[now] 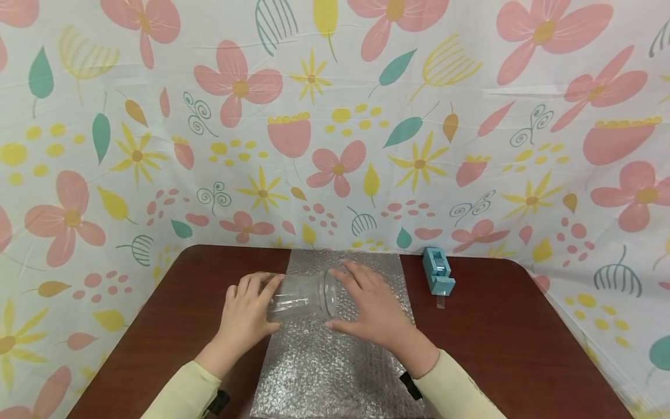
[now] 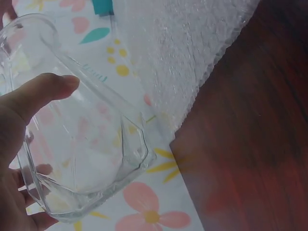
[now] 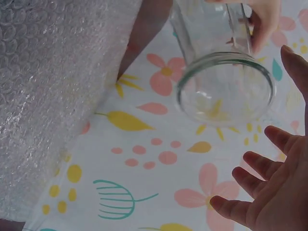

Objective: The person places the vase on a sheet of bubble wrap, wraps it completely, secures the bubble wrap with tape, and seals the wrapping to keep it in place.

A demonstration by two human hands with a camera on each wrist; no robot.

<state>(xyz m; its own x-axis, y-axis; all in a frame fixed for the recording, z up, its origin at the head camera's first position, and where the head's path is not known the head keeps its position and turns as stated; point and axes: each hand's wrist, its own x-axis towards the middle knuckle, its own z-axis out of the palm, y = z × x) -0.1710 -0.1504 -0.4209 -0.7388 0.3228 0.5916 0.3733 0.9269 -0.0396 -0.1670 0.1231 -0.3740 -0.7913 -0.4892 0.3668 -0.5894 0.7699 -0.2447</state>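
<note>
One jar (image 1: 298,298) fills the left grip (image 1: 247,311), the right grip (image 1: 378,309) spread nearby.

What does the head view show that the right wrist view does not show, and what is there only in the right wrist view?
Only the head view shows the blue tape dispenser and the pale sleeves. Only the right wrist view looks into the open mouth of the glass jar and shows the right hand from its palm side. Both show the left hand holding the jar, the bubble wrap and the flowered cloth.
</note>
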